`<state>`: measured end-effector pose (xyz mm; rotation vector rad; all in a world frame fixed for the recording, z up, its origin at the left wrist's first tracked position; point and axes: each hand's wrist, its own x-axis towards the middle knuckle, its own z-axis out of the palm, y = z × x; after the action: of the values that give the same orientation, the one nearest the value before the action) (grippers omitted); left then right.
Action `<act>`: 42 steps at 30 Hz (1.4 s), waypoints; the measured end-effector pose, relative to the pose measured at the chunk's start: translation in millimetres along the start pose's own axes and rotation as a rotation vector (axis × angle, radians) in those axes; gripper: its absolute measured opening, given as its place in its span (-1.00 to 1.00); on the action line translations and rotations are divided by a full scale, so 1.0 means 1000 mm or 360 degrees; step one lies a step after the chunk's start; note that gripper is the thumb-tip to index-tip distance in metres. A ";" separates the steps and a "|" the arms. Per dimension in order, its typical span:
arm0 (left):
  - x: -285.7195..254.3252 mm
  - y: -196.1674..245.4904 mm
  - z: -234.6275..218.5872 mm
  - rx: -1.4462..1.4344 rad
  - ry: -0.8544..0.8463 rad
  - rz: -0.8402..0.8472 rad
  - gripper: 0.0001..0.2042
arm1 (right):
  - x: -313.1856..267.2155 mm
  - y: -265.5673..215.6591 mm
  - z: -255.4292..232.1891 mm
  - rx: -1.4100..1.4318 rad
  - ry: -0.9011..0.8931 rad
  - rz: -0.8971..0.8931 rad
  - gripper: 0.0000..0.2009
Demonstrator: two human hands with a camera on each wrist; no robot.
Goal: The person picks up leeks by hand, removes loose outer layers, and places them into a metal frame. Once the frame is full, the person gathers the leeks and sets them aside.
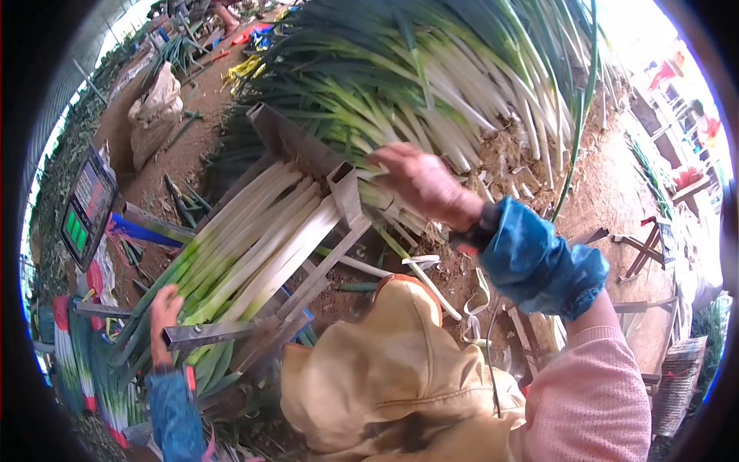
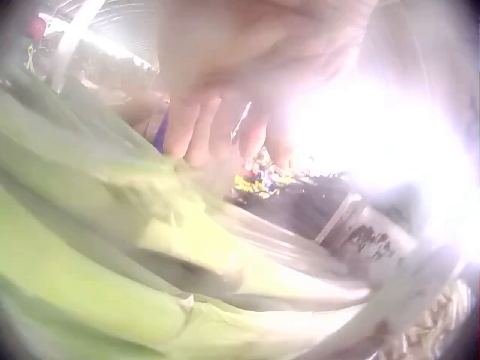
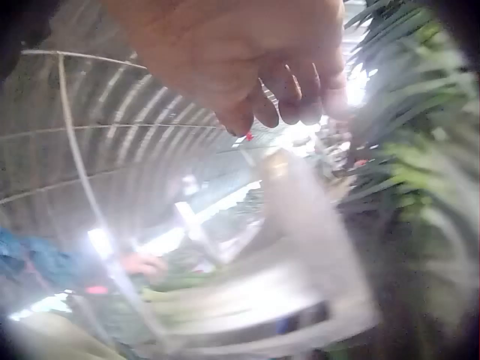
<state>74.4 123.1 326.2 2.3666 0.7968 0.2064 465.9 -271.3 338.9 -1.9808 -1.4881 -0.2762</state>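
Several long leeks (image 1: pixel 258 239), white at one end and green at the other, lie side by side in a metal frame (image 1: pixel 262 127). My left hand (image 1: pixel 164 314) is at their green part, beside the frame's near post. In the left wrist view its fingers (image 2: pixel 199 135) reach out relaxed, tips right at the leeks (image 2: pixel 225 262). My right hand (image 1: pixel 423 185) holds nothing and hovers past the frame's upright end plate, near the big leek pile (image 1: pixel 462 85). In the right wrist view its fingers (image 3: pixel 289 105) hang loosely, above the end plate (image 3: pixel 319 240).
A scale display (image 1: pixel 86 208) with green digits stands at the left. Bundled leeks (image 1: pixel 73 358) with red bands lie below it. A tan apron (image 1: pixel 400 354) covers my lap. Loose leaves and soil cover the ground (image 1: pixel 200 115), with a pale sack (image 1: pixel 155 112) farther off.
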 end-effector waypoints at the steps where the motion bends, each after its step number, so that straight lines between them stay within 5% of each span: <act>1: -0.019 0.003 -0.013 -0.0112 0.0095 0.0047 -0.64 | -0.016 0.031 -0.016 -0.0205 -0.0103 0.0210 -0.68; 2: -0.041 0.025 -0.026 -0.0083 0.0209 -0.0048 -0.66 | -0.032 0.063 -0.032 -0.0422 -0.0234 0.0405 -0.67; 3: -0.061 0.045 -0.034 -0.0061 0.0312 -0.0131 -0.67 | -0.053 0.086 -0.052 -0.0857 -0.0255 0.0232 -0.67; 4: -0.080 0.032 -0.044 -0.0069 0.0377 -0.0226 -0.71 | -0.077 0.121 -0.059 -0.0685 -0.0073 0.0710 -0.66; 5: -0.100 0.017 -0.056 -0.0074 0.0446 -0.0328 -0.74 | -0.098 0.133 -0.077 -0.0821 -0.0008 0.0589 -0.68; 7: -0.138 0.025 -0.068 0.0021 0.0469 -0.0449 -0.81 | -0.142 0.167 -0.093 -0.0632 0.0198 0.1275 -0.70; 10: -0.191 -0.028 -0.067 0.0101 0.0609 -0.0306 -0.84 | -0.179 0.143 -0.133 -0.0436 0.0248 0.1625 -0.73; 11: -0.206 -0.015 -0.054 0.0028 0.0631 -0.0386 -0.85 | -0.202 0.146 -0.135 -0.0158 0.0537 0.1436 -0.74; 12: -0.217 0.052 -0.039 0.0202 0.0492 -0.0497 -0.76 | -0.225 0.150 -0.137 0.0119 0.0778 0.1207 -0.75; 13: -0.225 0.116 -0.027 0.0375 0.0358 -0.0610 -0.65 | -0.238 0.161 -0.140 -0.0057 0.0771 0.1628 -0.76; 14: -0.227 0.130 -0.019 0.0362 0.0352 -0.0657 -0.66 | -0.251 0.172 -0.143 -0.0195 0.0712 0.2051 -0.78; 16: -0.227 0.149 -0.008 0.0316 0.0369 -0.0756 -0.67 | -0.264 0.180 -0.150 -0.0021 0.0982 0.1914 -0.78; 17: -0.226 0.153 -0.005 0.0258 0.0395 -0.0763 -0.67 | -0.267 0.187 -0.156 -0.0435 0.0775 0.1898 -0.78; 21: -0.209 0.179 0.007 0.0131 0.0426 -0.0711 -0.67 | -0.251 0.207 -0.173 -0.0466 0.0928 0.1327 -0.71; 30: -0.191 0.186 0.023 0.0344 0.0276 -0.0493 -0.77 | -0.159 0.245 -0.210 -0.0532 0.0357 0.1711 -0.11; 33: -0.191 0.178 0.026 0.0331 0.0241 -0.0506 -0.77 | -0.147 0.260 -0.210 -0.0597 0.0383 0.1649 -0.21; 42: -0.171 0.183 0.044 0.0308 0.0076 -0.0627 -0.78 | -0.148 0.287 -0.193 -0.1078 0.0337 0.1492 -0.05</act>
<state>41.9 -114.9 410.9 2.3274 1.3359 0.0205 719.3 -548.2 308.1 -2.8170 -0.2106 -0.5893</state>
